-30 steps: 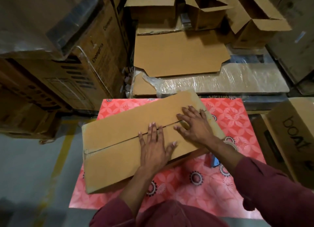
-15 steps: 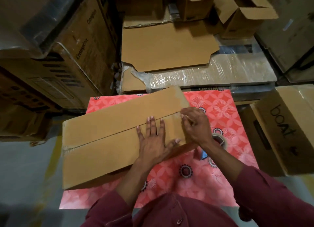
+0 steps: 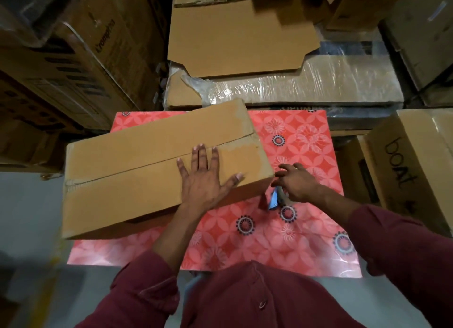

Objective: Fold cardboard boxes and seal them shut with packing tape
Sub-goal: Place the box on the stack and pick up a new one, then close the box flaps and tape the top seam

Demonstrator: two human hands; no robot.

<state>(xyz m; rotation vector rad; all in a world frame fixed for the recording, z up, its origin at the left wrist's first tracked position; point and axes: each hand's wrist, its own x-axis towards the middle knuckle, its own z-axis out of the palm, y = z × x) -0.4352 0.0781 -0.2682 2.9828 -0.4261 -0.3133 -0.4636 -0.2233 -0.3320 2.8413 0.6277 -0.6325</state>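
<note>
Keep your left hand (image 3: 204, 178) pressed flat, fingers spread, on the top of the cardboard box (image 3: 157, 170); it grips nothing, it only pins the two top flaps down. The box lies slantwise on the left part of the counter (image 3: 294, 229), with its left end hanging past the counter edge, so keep the weight of your palm toward the counter side to stop it tipping.

Your right hand (image 3: 297, 183) is off the box, just beside its near right corner, fingers loosely curled above the tape dispenser (image 3: 274, 200). Whether it already has hold of the dispenser cannot be told; only a blue part and a dark part show beneath the hand.

Judged from the seam (image 3: 137, 167), tape appears to cover only its right end and a short run at its left end; the middle looks bare. The step in hand is probably to take up the dispenser and run tape along the seam.

- Close the flaps edge to edge before the tape goes down.
- Start the strip over the box end, then draw it along the seam in a straight line.
- Rub the tape flat behind the dispenser.

Materials: the box is plain brown corrugated board, matte, long and shallow, with crisp edges. The counter carries a glossy red covering with a floral pattern, likely slippery under the board. Flat board blanks (image 3: 240, 33) lie beyond, on a film-wrapped stack (image 3: 318, 85).
</note>
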